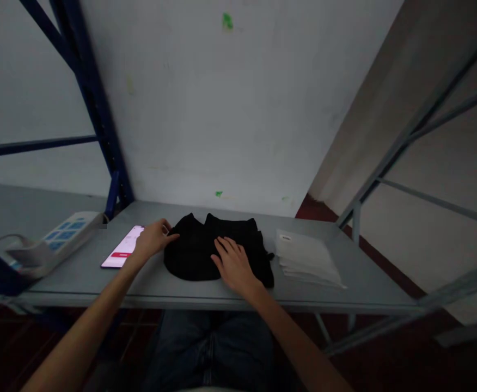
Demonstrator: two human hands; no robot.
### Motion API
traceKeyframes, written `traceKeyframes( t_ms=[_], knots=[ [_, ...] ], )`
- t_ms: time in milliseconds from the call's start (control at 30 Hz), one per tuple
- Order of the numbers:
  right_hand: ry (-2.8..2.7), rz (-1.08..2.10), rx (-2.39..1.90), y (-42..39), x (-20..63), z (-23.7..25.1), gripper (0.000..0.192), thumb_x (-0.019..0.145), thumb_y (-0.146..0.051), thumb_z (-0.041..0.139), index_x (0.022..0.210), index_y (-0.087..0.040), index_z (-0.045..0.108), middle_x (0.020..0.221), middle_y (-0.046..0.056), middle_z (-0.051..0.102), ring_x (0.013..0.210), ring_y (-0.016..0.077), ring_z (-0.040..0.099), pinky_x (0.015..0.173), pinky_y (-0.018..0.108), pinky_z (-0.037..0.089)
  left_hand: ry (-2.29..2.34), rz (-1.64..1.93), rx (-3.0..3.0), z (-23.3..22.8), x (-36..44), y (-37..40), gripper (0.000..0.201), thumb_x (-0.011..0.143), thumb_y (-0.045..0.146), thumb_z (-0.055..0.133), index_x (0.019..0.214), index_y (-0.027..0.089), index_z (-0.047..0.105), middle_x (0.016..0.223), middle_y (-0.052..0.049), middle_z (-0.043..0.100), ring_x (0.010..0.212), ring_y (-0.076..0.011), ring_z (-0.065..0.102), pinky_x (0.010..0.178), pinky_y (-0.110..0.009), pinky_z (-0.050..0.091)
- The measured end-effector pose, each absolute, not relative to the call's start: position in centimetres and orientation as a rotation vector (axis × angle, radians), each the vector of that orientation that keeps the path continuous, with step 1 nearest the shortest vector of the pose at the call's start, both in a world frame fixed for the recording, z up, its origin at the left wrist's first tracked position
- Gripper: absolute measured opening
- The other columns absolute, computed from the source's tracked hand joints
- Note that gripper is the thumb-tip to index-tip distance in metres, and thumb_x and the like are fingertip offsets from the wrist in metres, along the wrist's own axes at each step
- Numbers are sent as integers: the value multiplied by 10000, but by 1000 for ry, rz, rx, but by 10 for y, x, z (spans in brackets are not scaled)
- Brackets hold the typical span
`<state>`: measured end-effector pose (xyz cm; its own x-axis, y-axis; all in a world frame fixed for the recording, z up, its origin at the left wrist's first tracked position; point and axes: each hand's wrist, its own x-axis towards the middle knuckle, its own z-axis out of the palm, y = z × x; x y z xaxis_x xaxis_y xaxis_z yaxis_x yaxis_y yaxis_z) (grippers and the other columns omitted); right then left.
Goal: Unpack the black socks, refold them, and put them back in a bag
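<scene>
Black garment lies under both flat hands.

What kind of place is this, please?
Probably a storeroom or packing station. A grey metal shelf serves as the worktable among blue rack uprights; the hands work a black garment beside a stack of flat white packets.

No writing is legible, even on the lit phone.
</scene>
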<state>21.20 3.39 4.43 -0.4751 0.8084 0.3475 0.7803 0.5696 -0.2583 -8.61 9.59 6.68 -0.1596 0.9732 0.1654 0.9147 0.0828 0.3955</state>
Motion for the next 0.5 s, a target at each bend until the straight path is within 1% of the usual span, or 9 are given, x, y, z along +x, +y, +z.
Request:
traceKeyframes(
  t_ms=[133,267,367,500],
  knots=[
    [-2397,118,-1281,31,212,36,516,1094,-451,405,1553,-223,464,1592,131,492,1469,316,417,1149,558,389,2127,591,1988,71,-85,96,323,831,534,645,944,231,640,998,-75,777,916,-283,745,737,-344,517],
    [-2398,122,-1300,31,211,33,543,1089,-481,403,1559,-215,455,1596,136,485,1471,328,413,1151,579,381,2155,463,1918,74,-87,100,435,784,596,676,1004,223,635,973,-85,788,926,-307,751,715,-344,517],
    [-2409,123,-1311,31,210,34,554,1088,-482,403,1557,-193,456,1603,141,476,1479,332,403,1154,573,380,2129,401,1876,73,-92,103,448,759,638,674,929,224,644,906,-82,789,894,-304,752,695,-332,505],
    [-2404,112,-1340,29,208,34,564,1090,-491,393,1560,-186,454,1614,135,462,1486,328,396,1171,553,367,2024,513,1876,73,-97,105,431,692,629,713,840,229,654,827,-60,768,793,-280,733,650,-323,484]
  ],
)
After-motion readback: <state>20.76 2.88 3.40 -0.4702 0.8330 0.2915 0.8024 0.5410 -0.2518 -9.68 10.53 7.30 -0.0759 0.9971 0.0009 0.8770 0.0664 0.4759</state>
